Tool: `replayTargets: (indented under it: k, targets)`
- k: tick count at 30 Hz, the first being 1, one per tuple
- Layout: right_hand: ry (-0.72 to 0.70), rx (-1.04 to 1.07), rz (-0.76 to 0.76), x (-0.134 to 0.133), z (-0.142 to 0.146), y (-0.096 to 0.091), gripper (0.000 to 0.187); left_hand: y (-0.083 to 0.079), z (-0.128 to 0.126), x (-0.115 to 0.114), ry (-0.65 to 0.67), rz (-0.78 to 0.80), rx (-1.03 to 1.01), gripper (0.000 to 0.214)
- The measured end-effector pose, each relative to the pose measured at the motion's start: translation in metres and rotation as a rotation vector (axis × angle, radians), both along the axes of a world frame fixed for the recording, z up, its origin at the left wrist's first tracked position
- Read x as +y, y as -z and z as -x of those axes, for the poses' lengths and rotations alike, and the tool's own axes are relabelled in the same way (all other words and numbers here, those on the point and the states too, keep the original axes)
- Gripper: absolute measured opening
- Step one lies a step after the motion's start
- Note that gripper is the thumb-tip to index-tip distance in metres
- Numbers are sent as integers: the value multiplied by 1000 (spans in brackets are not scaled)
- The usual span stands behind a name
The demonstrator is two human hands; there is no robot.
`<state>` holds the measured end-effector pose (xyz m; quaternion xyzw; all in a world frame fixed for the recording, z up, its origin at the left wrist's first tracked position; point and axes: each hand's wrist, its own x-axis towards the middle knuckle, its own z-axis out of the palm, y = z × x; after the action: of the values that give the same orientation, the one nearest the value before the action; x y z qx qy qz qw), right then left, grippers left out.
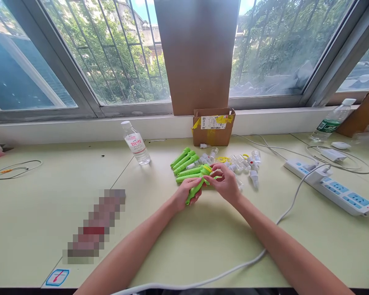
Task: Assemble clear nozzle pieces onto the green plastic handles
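Note:
My left hand (186, 192) is wrapped round a green plastic tube (194, 193), held slanted above the pale green table (203, 241). My right hand (224, 180) pinches at the tube's upper end, fingers curled on a small green and yellow piece (206, 169). Just behind my hands lies a row of several more green tubes (184, 160). To their right lie several small clear plastic caps (244, 164) and yellow rings (223, 159).
A small open cardboard box (213, 127) stands at the back against the window sill. A water bottle (135, 142) stands left of it. A white power strip (330, 186) with cables lies at the right, another bottle (331, 121) behind it. A white cable (283, 215) crosses beside my right forearm.

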<state>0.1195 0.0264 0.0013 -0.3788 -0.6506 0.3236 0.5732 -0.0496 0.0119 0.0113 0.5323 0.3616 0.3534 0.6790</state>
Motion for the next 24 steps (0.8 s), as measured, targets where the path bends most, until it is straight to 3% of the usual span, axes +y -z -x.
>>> replayTargets:
  k: [5, 13, 18, 24]
  targets:
    - [-58, -38, 17, 1, -3, 0, 43, 0, 4, 4, 33, 90, -54, 41]
    - [-33, -48, -4, 5, -8, 6, 26, 0, -3, -1, -41, 90, -25, 45]
    - [12, -73, -20, 8, -13, 12, 27, 1, -10, -3, -360, -128, 148, 50]
    - [40, -112, -67, 7, -12, 12, 26, 7, -7, -2, -439, -506, 398, 28]
